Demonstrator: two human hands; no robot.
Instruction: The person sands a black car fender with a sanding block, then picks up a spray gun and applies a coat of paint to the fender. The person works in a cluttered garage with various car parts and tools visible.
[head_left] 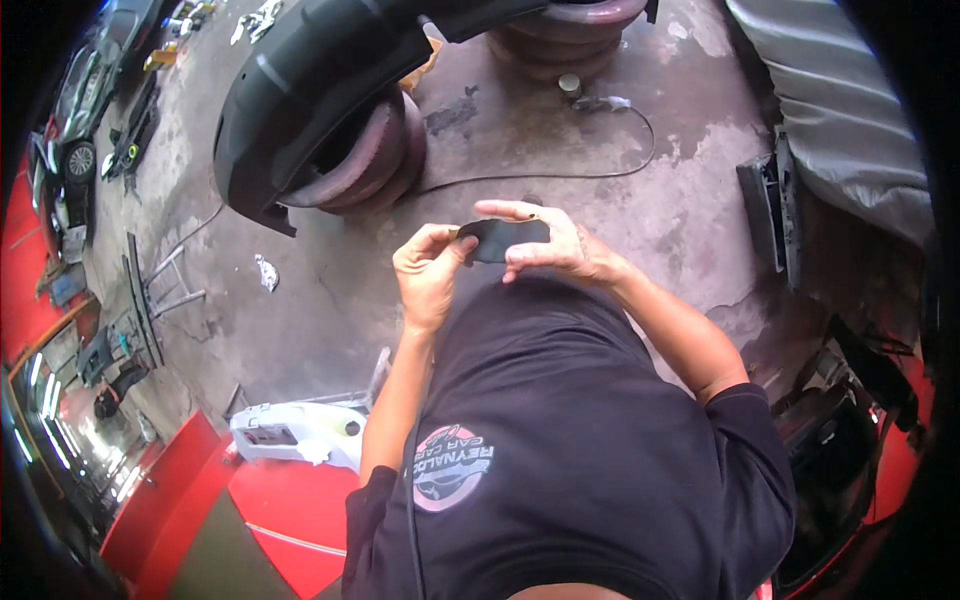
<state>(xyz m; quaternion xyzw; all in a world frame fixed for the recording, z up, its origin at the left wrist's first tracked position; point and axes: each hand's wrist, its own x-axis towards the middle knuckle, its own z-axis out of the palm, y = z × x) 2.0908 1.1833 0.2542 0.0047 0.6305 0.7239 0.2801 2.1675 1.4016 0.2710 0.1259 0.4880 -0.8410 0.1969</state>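
Note:
In front of my body, both hands hold a small dark grey sheet [490, 243] that looks like sandpaper. My left hand [427, 275] pinches its left end between thumb and fingers. The right end lies in my right hand [562, 243], with the thumb and fingers bent around it. Just beyond my hands, a long black car bumper [290, 90] rests across two stacks of old tires, one on the left [385, 165] and one farther right [560, 42]. Neither hand touches the bumper.
A thin hose [540, 177] curls over the stained concrete floor near a white cup [569, 83]. Right of me stands something under a silver cover [850, 100], with a dark panel [768, 215] beside it. Left are a metal stand [175, 285] and a white car part [300, 432].

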